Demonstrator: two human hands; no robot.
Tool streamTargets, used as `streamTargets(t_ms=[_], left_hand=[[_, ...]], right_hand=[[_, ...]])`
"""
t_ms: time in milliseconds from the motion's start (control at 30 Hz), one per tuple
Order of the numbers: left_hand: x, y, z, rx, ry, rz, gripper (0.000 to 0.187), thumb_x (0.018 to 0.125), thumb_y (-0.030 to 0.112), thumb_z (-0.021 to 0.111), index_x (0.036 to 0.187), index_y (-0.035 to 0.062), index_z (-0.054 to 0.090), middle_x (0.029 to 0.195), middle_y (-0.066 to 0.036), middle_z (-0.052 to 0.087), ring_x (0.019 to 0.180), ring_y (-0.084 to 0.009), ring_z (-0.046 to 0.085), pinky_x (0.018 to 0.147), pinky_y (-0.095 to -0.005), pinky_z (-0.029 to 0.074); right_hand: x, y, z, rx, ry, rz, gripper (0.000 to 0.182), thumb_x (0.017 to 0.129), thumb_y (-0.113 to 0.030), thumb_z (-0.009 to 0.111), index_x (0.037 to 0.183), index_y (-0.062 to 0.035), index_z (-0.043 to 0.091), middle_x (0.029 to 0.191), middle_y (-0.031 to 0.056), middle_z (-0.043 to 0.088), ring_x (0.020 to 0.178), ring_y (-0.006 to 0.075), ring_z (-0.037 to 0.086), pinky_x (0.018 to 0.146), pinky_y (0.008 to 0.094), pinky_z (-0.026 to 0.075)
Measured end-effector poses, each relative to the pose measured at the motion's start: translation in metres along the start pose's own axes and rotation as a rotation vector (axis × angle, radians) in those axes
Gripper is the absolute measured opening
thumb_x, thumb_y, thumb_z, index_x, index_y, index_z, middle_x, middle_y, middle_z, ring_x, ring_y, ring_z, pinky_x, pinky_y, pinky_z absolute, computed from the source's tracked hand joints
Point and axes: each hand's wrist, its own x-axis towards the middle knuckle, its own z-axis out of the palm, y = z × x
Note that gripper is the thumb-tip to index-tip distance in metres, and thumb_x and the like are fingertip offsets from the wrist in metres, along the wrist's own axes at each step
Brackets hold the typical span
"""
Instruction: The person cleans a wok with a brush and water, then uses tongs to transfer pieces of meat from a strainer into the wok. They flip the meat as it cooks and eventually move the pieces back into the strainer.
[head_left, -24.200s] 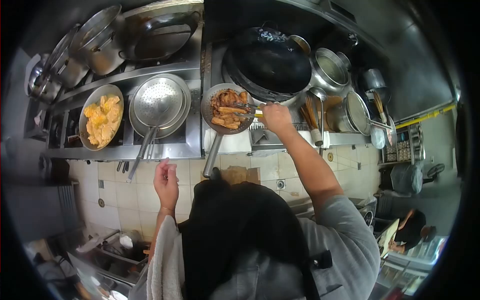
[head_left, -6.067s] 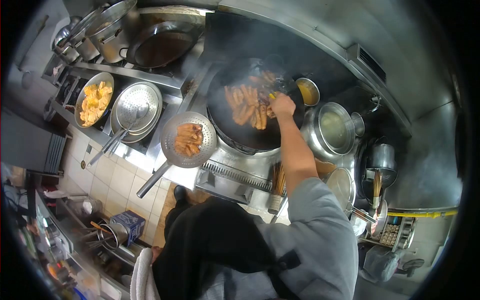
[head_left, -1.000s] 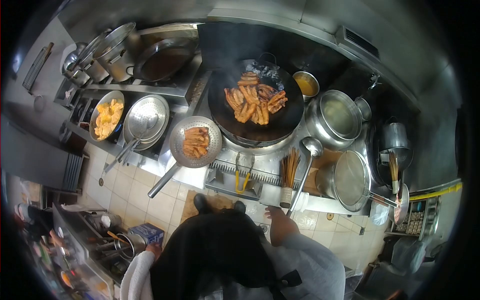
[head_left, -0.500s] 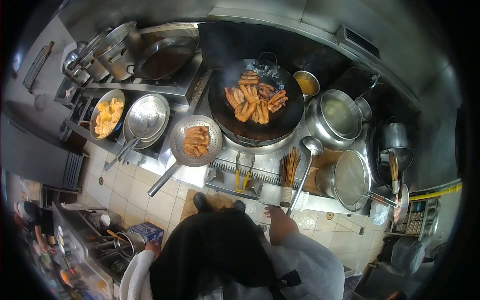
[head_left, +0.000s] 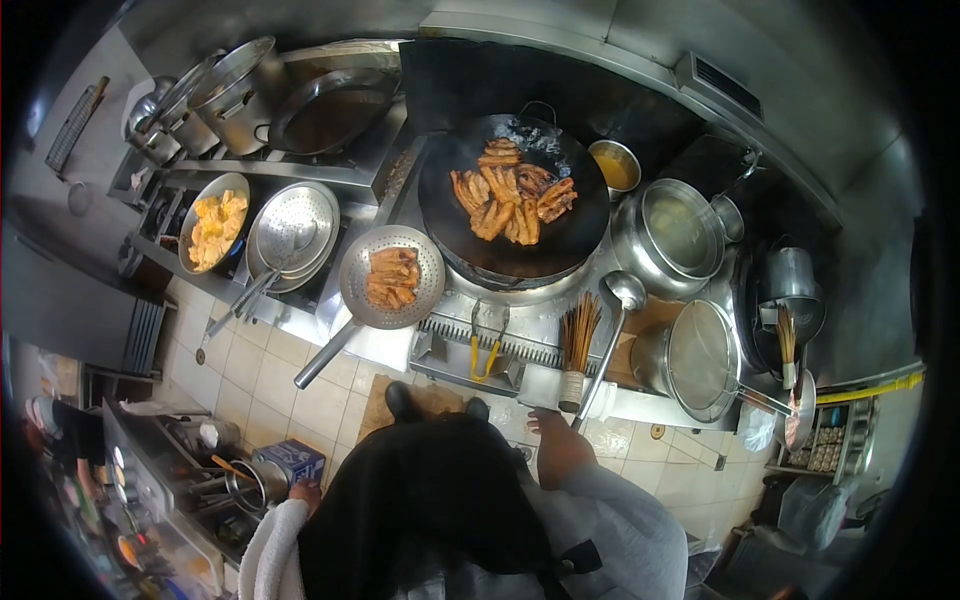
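meat (head_left: 492, 222), ridged and browned, in round black wok (head_left: 520, 266); right hand (head_left: 548, 424), fingers apart; left hand (head_left: 308, 493), grip unclear

- Wok (head_left: 560, 252): black
- Meat strips (head_left: 501, 182): reddish brown, darker edges
- Perforated strainer (head_left: 431, 280): silver-grey, dotted with holes
- Tongs (head_left: 475, 354): yellow grips, silvery arms
- Bamboo wok brush (head_left: 577, 345): tan
- Food chunks (head_left: 214, 232): yellow, cream
- Apron (head_left: 430, 500): black
- Sleeve (head_left: 632, 515): plain grey
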Motion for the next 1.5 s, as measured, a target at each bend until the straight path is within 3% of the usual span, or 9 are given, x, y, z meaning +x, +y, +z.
streamTargets(t_ms=[367, 433, 567, 667, 933, 1167, 1333, 1467, 1500], left_hand=[[-0.006, -0.002, 0.001, -0.07, 0.013, 0.018, 0.036, 0.09, 0.022, 0.069, 0.123, 0.0105, 0.077, 0.124, -0.021, 0.076, 0.122, -0.0371, 0.071, 0.107, -0.0428, 0.054], [-0.002, -0.001, -0.004, -0.04, -0.098, -0.028, 0.036, 0.089, 0.021, 0.07, 0.123, 0.0106, 0.076, 0.122, -0.02, 0.077, 0.119, -0.0357, 0.072, 0.105, -0.0416, 0.055], [0.004, -0.008, -0.001, -0.035, -0.14, -0.007, 0.036, 0.088, 0.02, 0.07, 0.123, 0.011, 0.076, 0.12, -0.019, 0.077, 0.117, -0.0338, 0.073, 0.103, -0.0403, 0.056], [0.001, -0.011, 0.008, -0.081, -0.002, 0.015, 0.037, 0.088, 0.019, 0.07, 0.123, 0.0103, 0.076, 0.121, -0.018, 0.077, 0.118, -0.0337, 0.073, 0.103, -0.0402, 0.056], [0.028, -0.017, 0.006, 0.041, -0.14, 0.049, 0.037, 0.089, 0.019, 0.067, 0.123, 0.0087, 0.077, 0.123, -0.019, 0.077, 0.12, -0.035, 0.072, 0.104, -0.0415, 0.055], [0.019, -0.006, -0.001, -0.004, -0.136, 0.027, 0.035, 0.089, 0.017, 0.068, 0.121, 0.0081, 0.077, 0.121, -0.021, 0.077, 0.119, -0.0357, 0.072, 0.104, -0.0418, 0.055], [0.035, -0.016, 0.007, 0.018, -0.135, 0.098, 0.039, 0.094, 0.036, 0.066, 0.122, 0.0103, 0.077, 0.123, -0.022, 0.075, 0.12, -0.039, 0.071, 0.103, -0.0447, 0.055], [0.061, -0.027, 0.037, 0.073, -0.126, 0.227, 0.046, 0.097, 0.047, 0.064, 0.124, 0.0111, 0.076, 0.124, -0.024, 0.075, 0.121, -0.0417, 0.07, 0.103, -0.0477, 0.055], [0.056, -0.014, 0.04, 0.142, -0.027, 0.12, 0.048, 0.097, 0.049, 0.065, 0.124, 0.0104, 0.076, 0.123, -0.024, 0.075, 0.122, -0.0429, 0.069, 0.103, -0.0487, 0.054]], right_hand=[[-0.022, -0.013, 0.011, -0.062, 0.079, 0.001, 0.031, 0.108, -0.031, 0.051, 0.135, -0.0192, 0.059, 0.128, -0.0011, 0.073, 0.088, 0.0226, 0.075, 0.07, 0.0444, 0.058], [-0.023, -0.015, 0.012, -0.064, 0.1, 0.02, 0.03, 0.108, -0.031, 0.052, 0.134, -0.0191, 0.059, 0.125, -0.0016, 0.073, 0.087, 0.0225, 0.076, 0.07, 0.0444, 0.058], [-0.026, -0.017, 0.009, -0.052, 0.071, 0.035, 0.029, 0.108, -0.031, 0.052, 0.133, -0.0191, 0.06, 0.124, -0.0024, 0.073, 0.087, 0.0223, 0.075, 0.07, 0.0444, 0.058], [-0.029, -0.017, 0.009, -0.045, 0.055, 0.02, 0.029, 0.107, -0.031, 0.053, 0.132, -0.0189, 0.06, 0.123, -0.0026, 0.073, 0.088, 0.0223, 0.075, 0.07, 0.0444, 0.057], [-0.019, -0.01, 0.006, -0.047, 0.032, 0.004, 0.032, 0.108, -0.035, 0.054, 0.136, -0.0202, 0.057, 0.127, -0.0015, 0.072, 0.09, 0.0226, 0.075, 0.072, 0.0441, 0.057], [-0.019, -0.007, 0.004, -0.04, -0.002, -0.025, 0.036, 0.108, -0.039, 0.055, 0.139, -0.0206, 0.056, 0.129, -0.0014, 0.071, 0.09, 0.0223, 0.075, 0.073, 0.044, 0.057], [-0.026, -0.008, 0.01, -0.092, 0.049, -0.049, 0.039, 0.108, -0.041, 0.055, 0.141, -0.02, 0.057, 0.128, 0.0001, 0.072, 0.092, 0.022, 0.074, 0.074, 0.0423, 0.057], [-0.035, -0.001, 0.015, 0.163, 0.099, -0.051, 0.033, 0.109, -0.037, 0.052, 0.128, -0.0142, 0.066, 0.11, 0.0041, 0.078, 0.086, 0.0226, 0.076, 0.072, 0.0456, 0.059], [-0.029, -0.004, 0.022, 0.023, 0.187, 0.052, 0.032, 0.107, -0.033, 0.053, 0.122, -0.0112, 0.07, 0.105, 0.0077, 0.079, 0.085, 0.0257, 0.077, 0.073, 0.0475, 0.06]])
